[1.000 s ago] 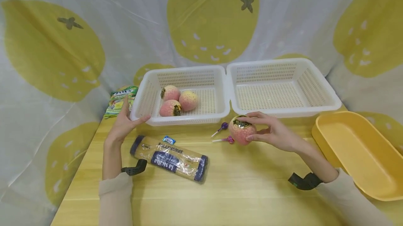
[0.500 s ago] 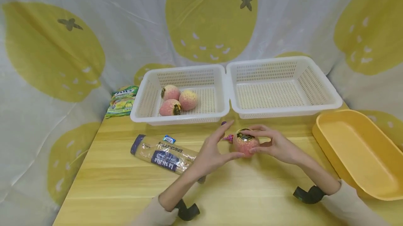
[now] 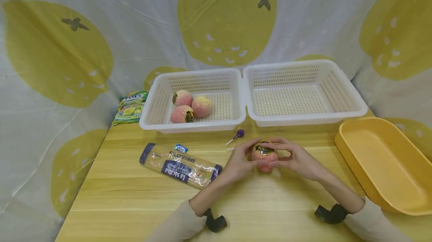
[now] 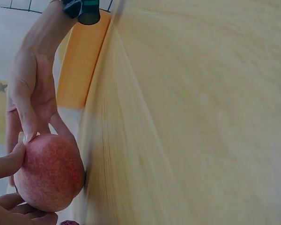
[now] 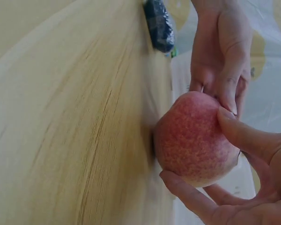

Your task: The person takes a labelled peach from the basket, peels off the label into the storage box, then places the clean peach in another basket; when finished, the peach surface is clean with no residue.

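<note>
Both hands had the peach (image 3: 265, 156) cupped on the tabletop (image 3: 141, 204); left hand (image 3: 240, 161) and right hand (image 3: 297, 158) fingers curled round it; I'd squeeze lightly, it probably bruises easily.

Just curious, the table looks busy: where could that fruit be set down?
The right basket is bare inside, as is the yellow tub. Bare table lies near the front edge. It is crowded between the pasta packet, lollipop and both hands holding the fruit.
</note>
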